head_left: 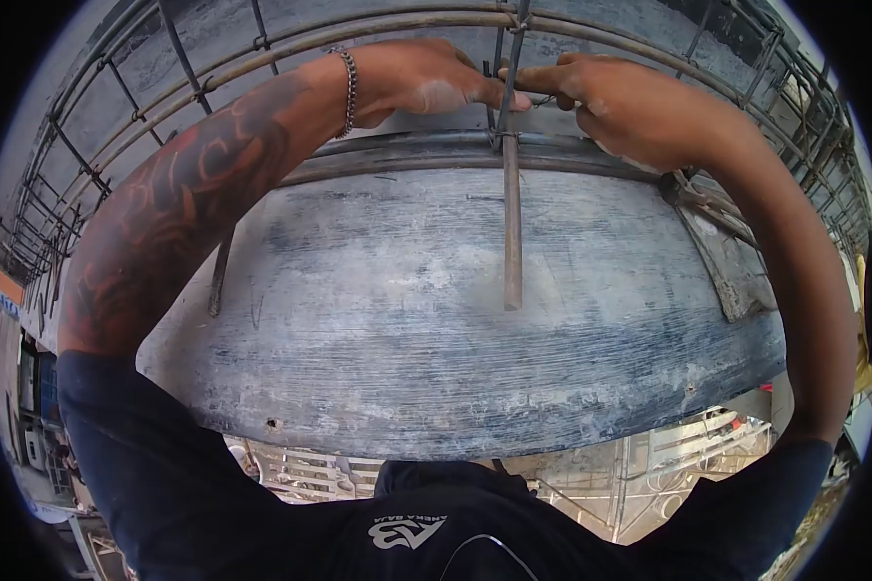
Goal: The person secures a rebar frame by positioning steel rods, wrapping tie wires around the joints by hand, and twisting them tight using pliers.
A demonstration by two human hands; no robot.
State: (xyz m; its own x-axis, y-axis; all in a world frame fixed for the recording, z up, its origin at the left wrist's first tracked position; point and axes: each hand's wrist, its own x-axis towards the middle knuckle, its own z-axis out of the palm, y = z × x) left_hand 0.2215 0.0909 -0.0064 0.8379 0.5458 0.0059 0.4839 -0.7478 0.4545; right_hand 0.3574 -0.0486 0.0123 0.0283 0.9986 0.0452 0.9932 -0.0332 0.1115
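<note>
My left hand [434, 79] reaches in from the left to the steel rebar cage [358, 31], its fingers at an upright bar near the top middle. From the right, my right hand [615, 102] meets it there, index finger stretched to the same bar and the other fingers curled. A thin wire shows between the two hands; whether either one grips it is too small to tell. Below them a straight steel rod [513, 228] juts from the cage over the worn grey board [378, 320].
A wooden piece [717, 261] lies at the board's right side. Another short bar [222, 276] slants down at the left. Beyond the board's near edge, a lower level with slats and rods [639, 474] shows. More cage bars curve down both sides.
</note>
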